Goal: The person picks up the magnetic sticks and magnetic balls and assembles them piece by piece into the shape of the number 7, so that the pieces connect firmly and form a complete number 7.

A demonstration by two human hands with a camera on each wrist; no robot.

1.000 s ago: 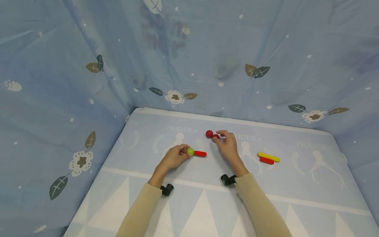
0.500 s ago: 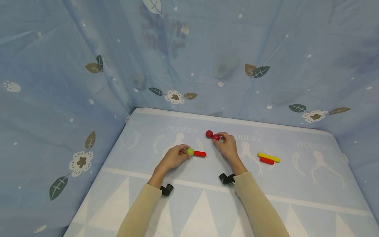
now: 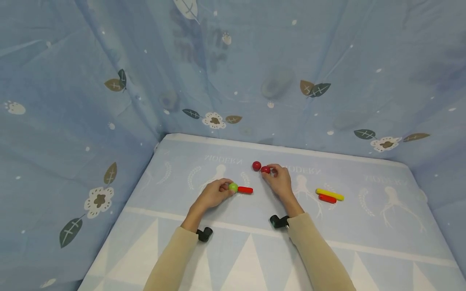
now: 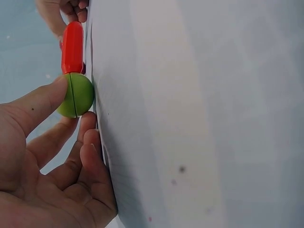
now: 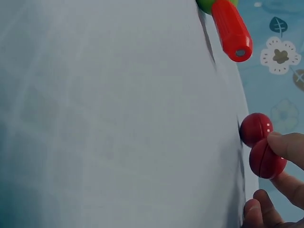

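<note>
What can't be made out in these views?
Green ball, right wrist view: mostly cut off by top edge, red stick in front.
Held red ball, head view: right side covered by the right hand.
Left hand, left wrist view: cut off by left edge.
Yellow stick, head view: ends too small to inspect.

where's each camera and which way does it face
Head: head-worn, facing forward and down at tabletop; left hand, right hand, sleeves show.
Left wrist: wrist-worn, facing the green ball; left hand, part of right hand show.
Right wrist: wrist-worn, facing two red balls; right thumb and fingers show.
Both wrist views share the red rod touching the green ball.
</note>
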